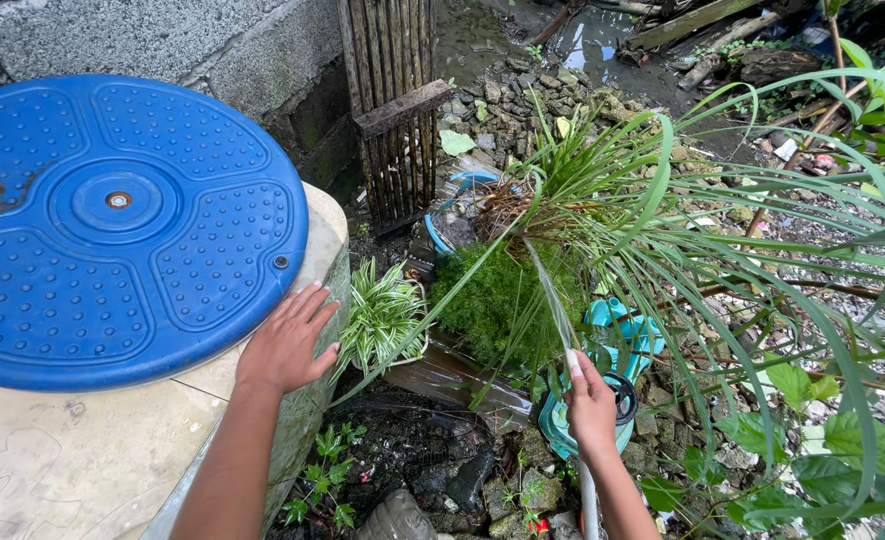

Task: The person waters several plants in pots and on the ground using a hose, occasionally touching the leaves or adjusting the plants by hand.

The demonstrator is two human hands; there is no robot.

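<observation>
My right hand (591, 405) grips the end of a pale hose (589, 500) that runs up from the bottom edge. A thin stream of water (548, 290) shoots from it toward a long-leaved green plant (603, 190) in a blue pot (455, 185). My left hand (288, 340) rests flat, fingers spread, on the edge of a pale concrete ledge (83, 450), just beside a big round blue plastic lid (113, 230). A small striped-leaf plant (383, 320) and a mossy green clump (498, 300) grow between my hands.
A teal plastic container (623, 335) lies among stones behind my right hand. A wooden slatted frame (393, 100) leans on a grey block wall (213, 40). Rocks, wet mud and a puddle (593, 40) lie beyond. Leafy weeds (823, 440) crowd the right side.
</observation>
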